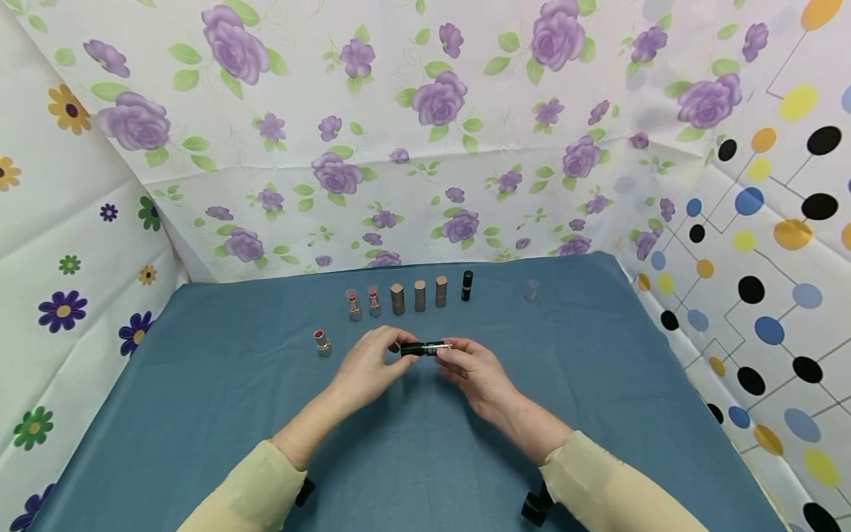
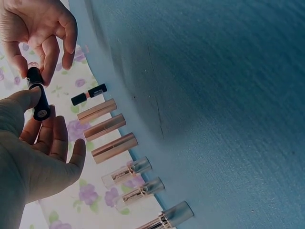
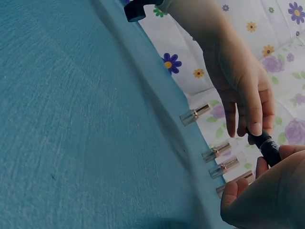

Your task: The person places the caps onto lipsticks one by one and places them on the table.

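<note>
Both hands hold one black lipstick tube (image 1: 417, 349) level above the blue cloth, in the middle of the head view. My left hand (image 1: 368, 368) pinches its left end between thumb and fingers. At the other end, which looks pale and shiny, my right hand (image 1: 480, 378) grips with thumb and fingertips. The left wrist view shows the tube's round black base (image 2: 42, 113) by the left thumb. Left of the hands stands an uncapped red lipstick (image 1: 323, 344). Behind them a row holds two clear-capped lipsticks (image 1: 354, 306), brown-gold tubes (image 1: 420, 297) and a black tube with a gold band (image 1: 467, 287).
A small clear cap (image 1: 531, 290) stands at the back right of the blue cloth (image 1: 598, 414). Behind it rises a flowered sheet (image 1: 399, 185). Patterned sheets also close off the left and right sides. Black straps or mounts (image 1: 535, 508) hang under the sleeves.
</note>
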A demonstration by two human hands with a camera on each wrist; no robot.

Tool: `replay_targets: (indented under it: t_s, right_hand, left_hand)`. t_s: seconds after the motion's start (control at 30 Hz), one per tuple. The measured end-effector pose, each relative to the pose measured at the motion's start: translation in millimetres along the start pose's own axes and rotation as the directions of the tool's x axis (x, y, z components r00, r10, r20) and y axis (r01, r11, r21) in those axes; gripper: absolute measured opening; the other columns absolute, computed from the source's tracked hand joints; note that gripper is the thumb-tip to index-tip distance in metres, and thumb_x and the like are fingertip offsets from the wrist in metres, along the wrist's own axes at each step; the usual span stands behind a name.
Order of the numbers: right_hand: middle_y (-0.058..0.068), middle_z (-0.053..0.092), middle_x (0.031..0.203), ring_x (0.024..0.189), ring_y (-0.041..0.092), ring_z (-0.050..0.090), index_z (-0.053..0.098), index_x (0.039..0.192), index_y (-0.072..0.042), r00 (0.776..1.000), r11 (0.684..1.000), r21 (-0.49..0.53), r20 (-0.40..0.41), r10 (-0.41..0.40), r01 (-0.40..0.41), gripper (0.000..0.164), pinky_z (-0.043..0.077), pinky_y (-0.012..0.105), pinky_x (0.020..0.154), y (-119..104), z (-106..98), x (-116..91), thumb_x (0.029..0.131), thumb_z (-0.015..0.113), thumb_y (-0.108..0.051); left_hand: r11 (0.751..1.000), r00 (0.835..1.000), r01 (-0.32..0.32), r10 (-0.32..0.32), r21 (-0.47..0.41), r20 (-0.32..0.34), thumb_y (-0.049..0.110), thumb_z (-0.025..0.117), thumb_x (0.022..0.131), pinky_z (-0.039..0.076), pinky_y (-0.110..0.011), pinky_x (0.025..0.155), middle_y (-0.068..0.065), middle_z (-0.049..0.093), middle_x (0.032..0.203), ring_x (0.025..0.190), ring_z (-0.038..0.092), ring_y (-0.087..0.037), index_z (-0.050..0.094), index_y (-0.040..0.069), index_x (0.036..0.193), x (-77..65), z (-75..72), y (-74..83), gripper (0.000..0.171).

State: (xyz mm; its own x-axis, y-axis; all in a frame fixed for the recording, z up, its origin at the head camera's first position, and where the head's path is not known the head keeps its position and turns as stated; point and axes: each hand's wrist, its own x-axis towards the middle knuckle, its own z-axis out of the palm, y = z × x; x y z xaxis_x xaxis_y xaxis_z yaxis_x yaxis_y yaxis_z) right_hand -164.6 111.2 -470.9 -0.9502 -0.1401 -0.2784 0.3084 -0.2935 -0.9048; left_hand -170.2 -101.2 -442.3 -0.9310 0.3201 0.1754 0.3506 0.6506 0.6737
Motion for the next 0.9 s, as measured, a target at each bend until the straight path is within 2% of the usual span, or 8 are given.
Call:
replay_targets:
  t_s: [0.37, 0.5, 0.73, 0.9]
  right_hand:
    - [0.008, 0.068, 0.115, 0.111, 0.025, 0.065, 0.061, 0.125, -0.001, 1.0, 1.0, 0.012, -0.007, 0.007, -0.007, 0.034, 0.045, 0.051, 0.107, 4.3, 2.6, 0.7, 0.095, 0.074, -0.012]
    - [0.009, 0.067, 0.115, 0.109, 0.023, 0.066, 0.061, 0.125, 0.0, 1.0, 1.0, 0.008, -0.014, 0.006, -0.006, 0.034, 0.046, 0.05, 0.106, 5.3, 3.5, 1.0, 0.096, 0.073, -0.011]
    - [0.008, 0.068, 0.114, 0.116, 0.031, 0.063, 0.063, 0.122, -0.001, 1.0, 1.0, 0.002, -0.002, 0.012, -0.012, 0.029, 0.045, 0.049, 0.107, 6.9, 4.2, 0.9, 0.097, 0.072, -0.013]
    - [0.008, 0.067, 0.113, 0.114, 0.033, 0.062, 0.065, 0.121, 0.0, 1.0, 1.0, -0.025, 0.003, -0.002, 0.002, 0.029, 0.045, 0.051, 0.106, 6.4, 1.5, 2.0, 0.096, 0.073, -0.012]
  left_hand:
    - [1.0, 1.0, 0.006, -0.006, -0.003, 0.007, 0.025, 0.078, 0.094, 0.048, -0.041, 0.088, 0.01, 0.064, 0.104, 0.103, 0.059, -0.021, 0.074, 0.025, 0.111, 0.1, 0.4, -0.1, 0.017]
    - [1.0, 1.0, -0.003, 0.003, -0.004, 0.005, 0.025, 0.078, 0.094, 0.048, -0.04, 0.088, 0.012, 0.064, 0.104, 0.102, 0.058, -0.017, 0.074, 0.025, 0.11, -0.5, 0.0, -0.5, 0.016]
    - [1.0, 0.999, -0.028, 0.028, -0.001, 0.018, 0.026, 0.077, 0.094, 0.049, -0.038, 0.084, 0.014, 0.064, 0.104, 0.101, 0.057, -0.01, 0.074, 0.026, 0.111, -2.3, -0.4, -1.0, 0.017]
    - [1.0, 0.999, -0.024, 0.024, 0.017, 0.022, 0.027, 0.078, 0.094, 0.049, -0.037, 0.086, 0.014, 0.065, 0.103, 0.101, 0.057, -0.012, 0.074, 0.026, 0.11, -2.6, 0.3, 0.0, 0.016]
